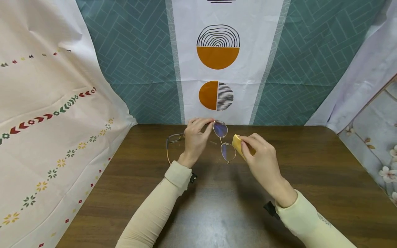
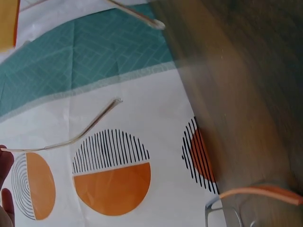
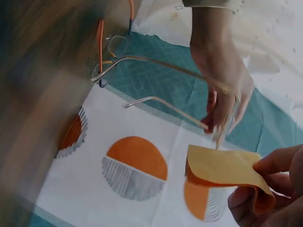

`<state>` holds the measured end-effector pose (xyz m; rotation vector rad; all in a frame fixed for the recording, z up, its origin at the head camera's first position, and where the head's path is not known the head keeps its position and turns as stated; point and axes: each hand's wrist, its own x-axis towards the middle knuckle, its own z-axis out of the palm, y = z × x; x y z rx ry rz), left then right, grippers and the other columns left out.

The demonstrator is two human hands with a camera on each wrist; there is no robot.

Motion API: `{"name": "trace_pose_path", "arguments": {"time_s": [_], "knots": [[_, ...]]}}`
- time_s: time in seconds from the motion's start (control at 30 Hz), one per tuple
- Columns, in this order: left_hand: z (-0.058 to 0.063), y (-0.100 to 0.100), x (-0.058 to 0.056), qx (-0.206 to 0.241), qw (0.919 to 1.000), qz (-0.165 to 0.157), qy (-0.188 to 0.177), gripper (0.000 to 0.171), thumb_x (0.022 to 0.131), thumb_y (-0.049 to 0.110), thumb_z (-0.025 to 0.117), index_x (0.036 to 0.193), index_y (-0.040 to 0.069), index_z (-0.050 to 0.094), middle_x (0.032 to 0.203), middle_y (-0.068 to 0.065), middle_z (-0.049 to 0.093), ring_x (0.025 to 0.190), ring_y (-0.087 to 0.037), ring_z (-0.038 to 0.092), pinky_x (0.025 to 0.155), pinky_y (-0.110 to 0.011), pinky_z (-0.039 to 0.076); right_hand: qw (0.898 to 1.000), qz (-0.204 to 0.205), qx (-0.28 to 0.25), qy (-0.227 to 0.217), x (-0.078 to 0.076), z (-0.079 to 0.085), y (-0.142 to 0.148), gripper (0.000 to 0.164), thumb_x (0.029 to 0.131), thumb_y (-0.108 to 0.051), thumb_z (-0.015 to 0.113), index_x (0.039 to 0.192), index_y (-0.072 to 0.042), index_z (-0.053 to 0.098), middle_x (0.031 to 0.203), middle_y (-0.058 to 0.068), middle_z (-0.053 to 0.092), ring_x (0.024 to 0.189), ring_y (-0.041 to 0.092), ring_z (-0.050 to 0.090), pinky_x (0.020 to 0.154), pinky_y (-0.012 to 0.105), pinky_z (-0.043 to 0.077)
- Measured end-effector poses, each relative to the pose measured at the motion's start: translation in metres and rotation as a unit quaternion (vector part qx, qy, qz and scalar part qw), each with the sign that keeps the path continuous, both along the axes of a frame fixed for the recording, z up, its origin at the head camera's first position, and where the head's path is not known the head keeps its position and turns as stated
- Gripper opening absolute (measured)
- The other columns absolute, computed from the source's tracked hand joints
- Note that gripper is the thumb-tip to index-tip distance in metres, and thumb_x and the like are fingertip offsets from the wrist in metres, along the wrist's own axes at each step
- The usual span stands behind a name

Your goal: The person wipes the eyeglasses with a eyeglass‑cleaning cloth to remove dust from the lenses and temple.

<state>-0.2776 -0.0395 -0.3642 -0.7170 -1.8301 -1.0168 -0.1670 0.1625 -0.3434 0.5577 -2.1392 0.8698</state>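
A pair of thin gold-rimmed eyeglasses (image 1: 228, 152) hangs tilted in the air above the table, one lens above the other. My left hand (image 1: 195, 139) pinches it near the upper lens's outer end. Its slim temple arm (image 2: 101, 114) stretches across the left wrist view. Between thumb and fingers, my right hand (image 1: 263, 160) pinches a folded yellow-orange cloth (image 3: 222, 165). The cloth is beside the lower lens; whether they touch I cannot tell. Behind the left hand, a second pair of eyeglasses (image 1: 175, 138), dark-framed with orange on its arms, lies on the table, partly hidden.
The brown wooden table (image 1: 217, 206) reaches back to a patterned cloth backdrop (image 1: 142, 69). A cream printed cloth (image 1: 62, 131) hangs along the left side, and a pale floral one (image 1: 381, 144) along the right.
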Motion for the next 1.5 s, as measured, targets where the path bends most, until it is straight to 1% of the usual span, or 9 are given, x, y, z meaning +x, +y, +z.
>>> {"name": "trace_pose_path", "arguments": {"time_s": [0.1, 0.17, 0.27, 0.7, 0.97, 1.13, 1.27, 1.4, 1.5], "knots": [[-0.001, 0.003, 0.002, -0.007, 1.0, -0.005, 0.002, 0.009, 0.096, 0.005, 0.075, 0.101, 0.001, 0.08, 0.096, -0.009, 0.079, 0.086, -0.023, 0.073, 0.094, -0.04, 0.05, 0.996, 0.017, 0.077, 0.04, -0.001, -0.003, -0.008, 0.018, 0.087, 0.009, 0.075, 0.105, 0.005, 0.077, 0.092, 0.01, 0.067, 0.079, 0.023, 0.061, 0.068, 0.035, 0.052], [-0.001, 0.004, 0.002, -0.008, 0.9999, -0.009, 0.003, 0.009, 0.096, 0.005, 0.075, 0.102, 0.001, 0.08, 0.097, -0.009, 0.079, 0.087, -0.023, 0.073, 0.094, -0.041, 0.05, 0.991, 0.033, 0.117, 0.052, -0.002, -0.007, -0.013, 0.02, 0.086, 0.009, 0.076, 0.105, 0.004, 0.077, 0.096, 0.011, 0.067, 0.084, 0.027, 0.06, 0.072, 0.038, 0.051], [-0.001, 0.004, 0.003, -0.006, 0.9999, -0.013, 0.003, 0.01, 0.096, 0.005, 0.075, 0.103, 0.001, 0.08, 0.098, -0.01, 0.079, 0.088, -0.023, 0.074, 0.095, -0.041, 0.05, 0.986, 0.041, 0.148, 0.061, -0.002, -0.013, -0.016, 0.024, 0.082, 0.009, 0.078, 0.106, 0.003, 0.077, 0.1, 0.011, 0.068, 0.089, 0.03, 0.059, 0.075, 0.041, 0.047], [-0.006, -0.008, 0.0, 0.007, 1.0, 0.002, 0.001, 0.01, 0.095, 0.006, 0.076, 0.101, 0.0, 0.08, 0.097, -0.01, 0.079, 0.087, -0.024, 0.074, 0.093, -0.04, 0.05, 0.985, 0.072, 0.149, 0.056, 0.005, -0.025, -0.018, 0.026, 0.085, 0.009, 0.074, 0.108, -0.001, 0.077, 0.102, 0.007, 0.069, 0.093, 0.027, 0.061, 0.08, 0.041, 0.047], [-0.005, -0.012, -0.003, 0.019, 0.9998, 0.006, -0.003, 0.009, 0.096, 0.007, 0.075, 0.1, 0.0, 0.08, 0.094, -0.01, 0.079, 0.085, -0.024, 0.074, 0.095, -0.04, 0.05, 0.981, 0.082, 0.15, 0.086, 0.01, -0.03, -0.018, 0.032, 0.077, 0.012, 0.08, 0.106, -0.001, 0.078, 0.101, 0.007, 0.071, 0.09, 0.027, 0.062, 0.076, 0.042, 0.049], [-0.006, -0.014, -0.005, 0.022, 0.9997, 0.007, -0.008, 0.008, 0.096, 0.007, 0.075, 0.099, 0.001, 0.081, 0.094, -0.01, 0.079, 0.085, -0.024, 0.073, 0.096, -0.04, 0.049, 0.982, 0.08, 0.161, 0.062, 0.015, -0.032, -0.014, 0.029, 0.08, 0.008, 0.08, 0.107, -0.001, 0.078, 0.102, 0.007, 0.071, 0.092, 0.026, 0.062, 0.079, 0.042, 0.049], [-0.008, -0.016, -0.007, 0.014, 0.9998, 0.005, -0.014, 0.009, 0.096, 0.007, 0.076, 0.101, 0.001, 0.08, 0.095, -0.009, 0.079, 0.085, -0.024, 0.073, 0.096, -0.041, 0.048, 0.986, 0.073, 0.14, 0.045, 0.014, -0.031, -0.009, 0.028, 0.08, 0.009, 0.08, 0.107, -0.001, 0.078, 0.101, 0.006, 0.071, 0.09, 0.023, 0.061, 0.077, 0.038, 0.048], [-0.009, -0.016, -0.008, 0.005, 0.9999, 0.0, -0.013, 0.01, 0.096, 0.007, 0.075, 0.102, 0.001, 0.08, 0.096, -0.01, 0.079, 0.086, -0.024, 0.073, 0.096, -0.041, 0.047, 0.996, 0.059, 0.06, 0.012, 0.007, -0.027, -0.002, 0.026, 0.082, 0.012, 0.079, 0.104, -0.001, 0.079, 0.092, 0.003, 0.071, 0.08, 0.015, 0.061, 0.072, 0.023, 0.048], [-0.009, -0.015, -0.008, 0.003, 0.9999, -0.004, -0.01, 0.009, 0.096, 0.007, 0.075, 0.102, 0.002, 0.08, 0.096, -0.009, 0.079, 0.087, -0.023, 0.073, 0.097, -0.042, 0.047, 0.999, 0.032, 0.007, -0.029, 0.0, -0.019, 0.003, 0.021, 0.087, 0.01, 0.077, 0.104, -0.001, 0.079, 0.086, 0.002, 0.071, 0.073, 0.012, 0.06, 0.065, 0.014, 0.046]]}}
